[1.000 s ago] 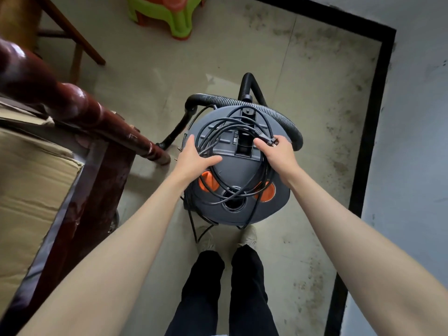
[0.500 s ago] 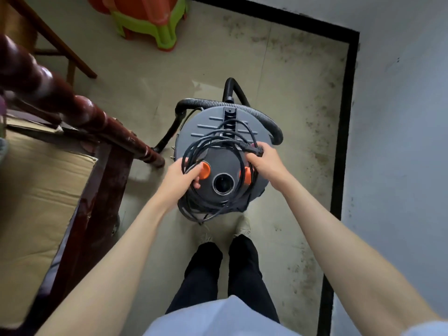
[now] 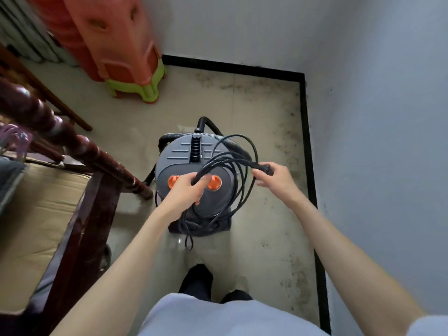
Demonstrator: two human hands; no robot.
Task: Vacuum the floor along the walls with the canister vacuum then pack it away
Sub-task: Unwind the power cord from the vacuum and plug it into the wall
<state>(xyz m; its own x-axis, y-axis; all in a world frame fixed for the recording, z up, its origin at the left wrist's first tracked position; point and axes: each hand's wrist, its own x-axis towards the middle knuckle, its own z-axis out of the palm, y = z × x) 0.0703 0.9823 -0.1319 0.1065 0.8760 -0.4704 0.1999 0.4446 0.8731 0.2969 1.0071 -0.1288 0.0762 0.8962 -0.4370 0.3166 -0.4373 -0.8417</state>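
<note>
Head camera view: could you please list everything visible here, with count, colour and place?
canister vacuum: one, grey with orange knobs, on floor centre
hose: one, black, round vacuum's far rim
power cord: one, black, coiled, lifted over vacuum
stools: stack, orange over green, top left
wooden rail: one, dark red, left
cushion: one, beige, lower left
skirting: black, along walls
left hand: grips coil
right hand: holds cord's end
</note>
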